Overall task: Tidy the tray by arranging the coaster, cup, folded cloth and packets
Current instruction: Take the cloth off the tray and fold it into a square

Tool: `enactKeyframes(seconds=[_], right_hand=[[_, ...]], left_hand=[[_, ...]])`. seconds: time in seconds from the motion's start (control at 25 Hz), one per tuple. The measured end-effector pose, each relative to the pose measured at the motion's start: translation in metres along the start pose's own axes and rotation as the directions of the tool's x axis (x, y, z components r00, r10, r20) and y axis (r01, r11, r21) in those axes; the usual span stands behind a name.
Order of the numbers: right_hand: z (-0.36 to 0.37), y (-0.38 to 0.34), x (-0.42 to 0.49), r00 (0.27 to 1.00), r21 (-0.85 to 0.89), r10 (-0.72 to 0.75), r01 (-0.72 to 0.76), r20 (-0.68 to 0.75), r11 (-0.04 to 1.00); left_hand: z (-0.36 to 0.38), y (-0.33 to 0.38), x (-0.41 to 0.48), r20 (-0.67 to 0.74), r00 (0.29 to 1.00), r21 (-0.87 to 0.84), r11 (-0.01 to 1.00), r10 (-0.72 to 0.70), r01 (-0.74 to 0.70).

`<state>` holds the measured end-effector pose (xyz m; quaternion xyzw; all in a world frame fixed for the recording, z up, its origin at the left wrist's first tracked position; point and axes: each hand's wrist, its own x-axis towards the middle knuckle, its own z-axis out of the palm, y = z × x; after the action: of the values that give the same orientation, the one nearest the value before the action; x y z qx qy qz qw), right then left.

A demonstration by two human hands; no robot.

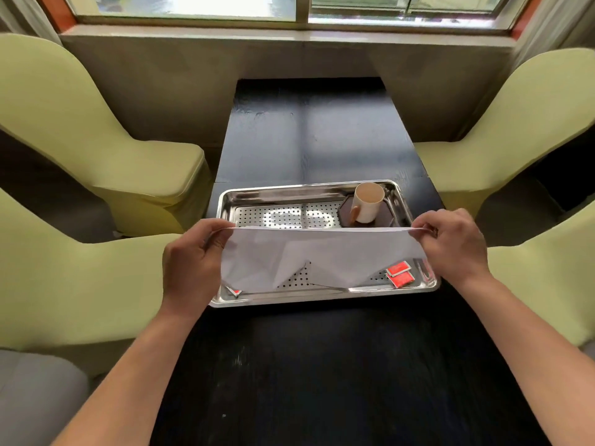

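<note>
In shiny steel tray (222, 201): beige cup (368, 202) on dark octagonal coaster (346, 211), red packets (399, 275); above, white cloth (322, 249) pinched taut by left hand (190, 262), right hand (454, 246)

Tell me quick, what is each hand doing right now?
Left hand: fingers pinch the left top corner of the white cloth, held up over the tray.
Right hand: fingers pinch the cloth's right top corner.
</note>
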<state>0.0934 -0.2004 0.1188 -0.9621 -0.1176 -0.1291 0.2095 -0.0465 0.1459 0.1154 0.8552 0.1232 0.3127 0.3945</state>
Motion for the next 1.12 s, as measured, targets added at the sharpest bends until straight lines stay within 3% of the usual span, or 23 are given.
enactKeyframes(seconds=[0.12, 0.28, 0.44, 0.56, 0.72, 0.88, 1.12], right_hand=[[-0.028, -0.004, 0.006, 0.992, 0.246, 0.1, -0.079, -0.074, 0.966], [-0.071, -0.008, 0.007, 0.986, 0.463, -0.006, 0.082, -0.165, 0.883], [-0.087, 0.031, -0.044, 0.981, 0.504, -0.187, 0.142, 0.04, 0.852], [-0.071, 0.067, -0.094, 0.904, 0.426, -0.28, 0.125, 0.324, 0.896], [-0.036, 0.094, -0.147, 0.815, 0.267, -0.207, 0.067, 0.54, 0.961], [-0.017, 0.104, -0.179, 0.756, 0.197, -0.129, 0.0, 0.642, 0.98], [-0.031, 0.098, -0.224, 0.756, 0.147, -0.003, -0.124, 0.654, 0.981]], left_hand=[[-0.015, 0.013, 0.0, 0.007, 0.999, 0.03, 0.998, 0.052, -0.052], [-0.039, 0.039, -0.013, -0.108, 0.994, -0.059, 0.998, 0.028, -0.034], [-0.045, 0.046, -0.069, -0.127, 0.976, -0.136, 0.978, -0.178, 0.161], [-0.034, 0.03, -0.127, -0.031, 0.92, -0.182, 0.907, -0.391, 0.38], [-0.016, 0.007, -0.194, 0.111, 0.842, -0.062, 0.842, -0.527, 0.536], [-0.012, -0.011, -0.228, 0.201, 0.792, 0.048, 0.813, -0.577, 0.58], [-0.034, -0.029, -0.266, 0.33, 0.75, 0.11, 0.812, -0.573, 0.573]])
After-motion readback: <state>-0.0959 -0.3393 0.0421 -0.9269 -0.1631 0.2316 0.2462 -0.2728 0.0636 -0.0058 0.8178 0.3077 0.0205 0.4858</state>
